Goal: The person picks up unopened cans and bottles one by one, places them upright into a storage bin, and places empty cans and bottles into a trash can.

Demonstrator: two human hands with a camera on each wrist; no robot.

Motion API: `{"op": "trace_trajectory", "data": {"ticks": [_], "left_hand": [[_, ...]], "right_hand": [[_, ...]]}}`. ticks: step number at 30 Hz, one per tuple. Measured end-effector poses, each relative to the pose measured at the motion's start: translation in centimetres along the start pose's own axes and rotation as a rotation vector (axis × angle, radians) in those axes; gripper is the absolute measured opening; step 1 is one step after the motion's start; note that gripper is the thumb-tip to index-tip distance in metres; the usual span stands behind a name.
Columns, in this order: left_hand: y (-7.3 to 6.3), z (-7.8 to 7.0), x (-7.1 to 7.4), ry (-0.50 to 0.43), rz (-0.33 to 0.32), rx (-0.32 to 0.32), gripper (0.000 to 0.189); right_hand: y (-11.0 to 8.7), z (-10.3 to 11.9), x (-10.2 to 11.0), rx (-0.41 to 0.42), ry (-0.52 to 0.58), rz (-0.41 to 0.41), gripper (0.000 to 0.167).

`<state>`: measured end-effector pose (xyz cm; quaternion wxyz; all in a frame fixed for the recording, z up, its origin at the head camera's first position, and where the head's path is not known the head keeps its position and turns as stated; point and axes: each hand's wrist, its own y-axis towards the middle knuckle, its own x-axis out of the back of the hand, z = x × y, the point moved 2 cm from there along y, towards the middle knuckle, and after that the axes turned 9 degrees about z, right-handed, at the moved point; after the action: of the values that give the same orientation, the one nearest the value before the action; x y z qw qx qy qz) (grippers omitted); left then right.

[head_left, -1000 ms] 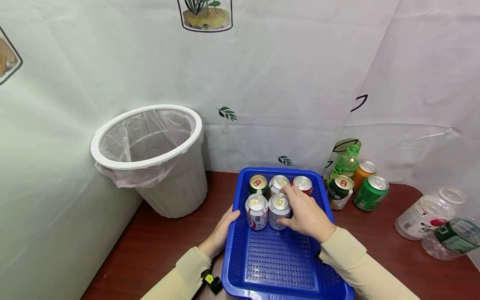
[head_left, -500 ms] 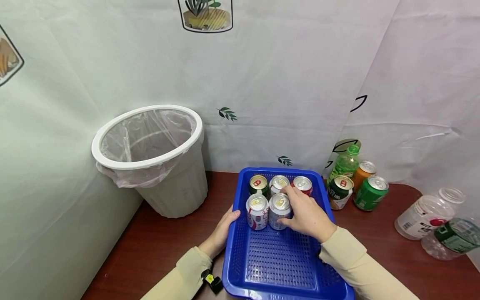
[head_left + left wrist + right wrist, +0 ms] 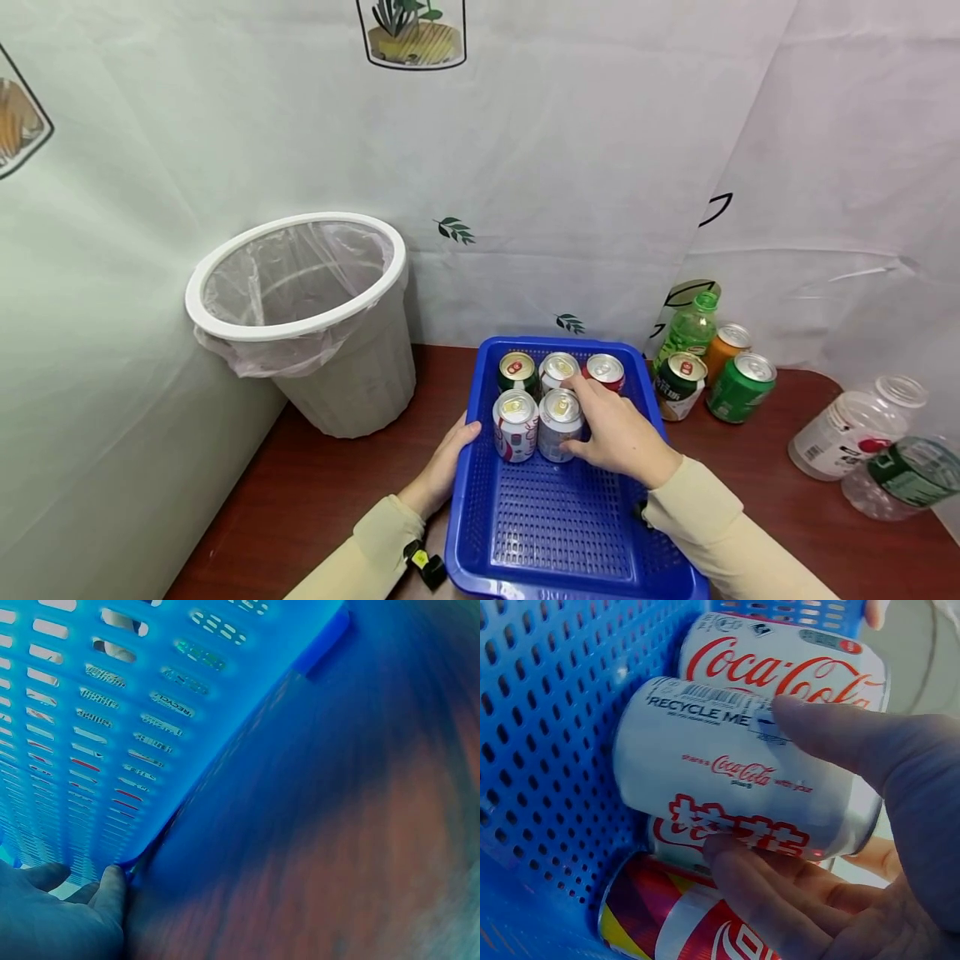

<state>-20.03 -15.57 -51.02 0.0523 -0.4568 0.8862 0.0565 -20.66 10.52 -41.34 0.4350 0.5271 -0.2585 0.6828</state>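
A blue plastic basket (image 3: 562,533) holds several drink cans in its far half. My right hand (image 3: 618,437) grips a white Coca-Cola can (image 3: 727,765), thumb across its label and fingers round the opposite side. It stands upright at the front right of the group. On its left is another white Coca-Cola can (image 3: 516,429). Behind stand a dark green can with a gold top (image 3: 517,371), a white can (image 3: 558,368) and a red can (image 3: 606,371). My left hand (image 3: 442,462) holds the basket's left side, thumb over the rim and fingers against the outer wall.
A bin (image 3: 352,375) lined with a clear bag stands at the left. Right of the basket are a green bottle (image 3: 688,329), a dark can (image 3: 678,387), an orange can (image 3: 723,350) and a green can (image 3: 741,390). Clear plastic containers (image 3: 847,437) lie farther right.
My right thumb has shifted slightly to the right along the can, and the right wrist has moved a little the same way. The cans, basket and left hand keep their places.
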Motion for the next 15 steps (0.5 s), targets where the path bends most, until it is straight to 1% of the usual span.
{"op": "trace_trajectory", "data": {"ticks": [3, 10, 15], "left_hand": [[0.0, -0.1, -0.1, -0.001, -0.005, 0.001, 0.064], [-0.1, -0.2, -0.1, -0.009, -0.007, 0.009, 0.064], [-0.1, -0.2, -0.1, 0.008, -0.012, 0.014, 0.064]], "right_hand": [[-0.3, -0.1, 0.3, 0.011, -0.006, 0.000, 0.082], [-0.8, -0.4, 0.5, 0.003, -0.001, 0.023, 0.085], [-1.1, -0.5, 0.9, 0.021, 0.001, 0.022, 0.082]]}}
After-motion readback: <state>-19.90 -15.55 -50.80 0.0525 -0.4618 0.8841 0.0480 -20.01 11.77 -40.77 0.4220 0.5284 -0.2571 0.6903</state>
